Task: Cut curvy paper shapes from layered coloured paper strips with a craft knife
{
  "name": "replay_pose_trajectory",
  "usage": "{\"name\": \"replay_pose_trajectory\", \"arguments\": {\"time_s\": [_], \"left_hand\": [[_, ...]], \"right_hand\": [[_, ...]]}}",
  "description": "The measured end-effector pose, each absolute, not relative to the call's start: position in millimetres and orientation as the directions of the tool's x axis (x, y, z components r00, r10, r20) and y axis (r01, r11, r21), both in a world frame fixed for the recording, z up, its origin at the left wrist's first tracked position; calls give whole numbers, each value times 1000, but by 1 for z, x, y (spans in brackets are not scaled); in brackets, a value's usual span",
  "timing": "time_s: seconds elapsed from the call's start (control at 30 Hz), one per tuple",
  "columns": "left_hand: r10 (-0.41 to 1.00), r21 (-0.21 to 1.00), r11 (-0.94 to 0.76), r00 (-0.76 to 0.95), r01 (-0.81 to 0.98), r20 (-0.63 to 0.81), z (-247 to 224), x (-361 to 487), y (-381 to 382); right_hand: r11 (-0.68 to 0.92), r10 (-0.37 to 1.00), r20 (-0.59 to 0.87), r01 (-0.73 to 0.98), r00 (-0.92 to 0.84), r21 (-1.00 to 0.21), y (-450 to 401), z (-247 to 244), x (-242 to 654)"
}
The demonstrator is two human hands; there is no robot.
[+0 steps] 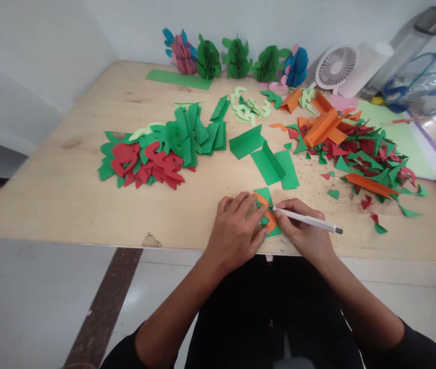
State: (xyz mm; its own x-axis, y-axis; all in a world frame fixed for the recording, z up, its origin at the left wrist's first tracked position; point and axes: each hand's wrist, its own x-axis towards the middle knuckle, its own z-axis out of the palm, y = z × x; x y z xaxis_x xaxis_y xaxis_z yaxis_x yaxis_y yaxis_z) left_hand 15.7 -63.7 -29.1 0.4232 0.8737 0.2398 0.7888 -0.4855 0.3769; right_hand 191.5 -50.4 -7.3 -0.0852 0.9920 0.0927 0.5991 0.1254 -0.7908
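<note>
Near the table's front edge, my left hand (237, 228) lies flat with fingers stretched over an orange paper cutout (271, 222). Beneath the cutout is a piece of green paper (274, 233), showing at its top and bottom. My right hand (302, 225) grips a white pen (306, 219) whose tip meets the cutout's edge beside my left fingertips. Part of the cutout is hidden under the left fingers. Just beyond my hands lie folded green paper pieces (268, 164).
Stacked green cutouts (189, 136) and red cutouts (162, 166) lie to the left. A heap of red, green and orange scraps (368, 154) covers the right. Along the back stand paper figures (237, 59), a small white fan (336, 66) and a clear bottle (398, 51).
</note>
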Motion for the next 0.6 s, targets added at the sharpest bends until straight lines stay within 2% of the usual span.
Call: {"name": "replay_pose_trajectory", "arguments": {"time_s": [0.6], "left_hand": [[871, 370, -490, 421, 789, 254, -30, 16, -64]], "right_hand": [[52, 990, -25, 527, -139, -848, -42, -4, 195]]}}
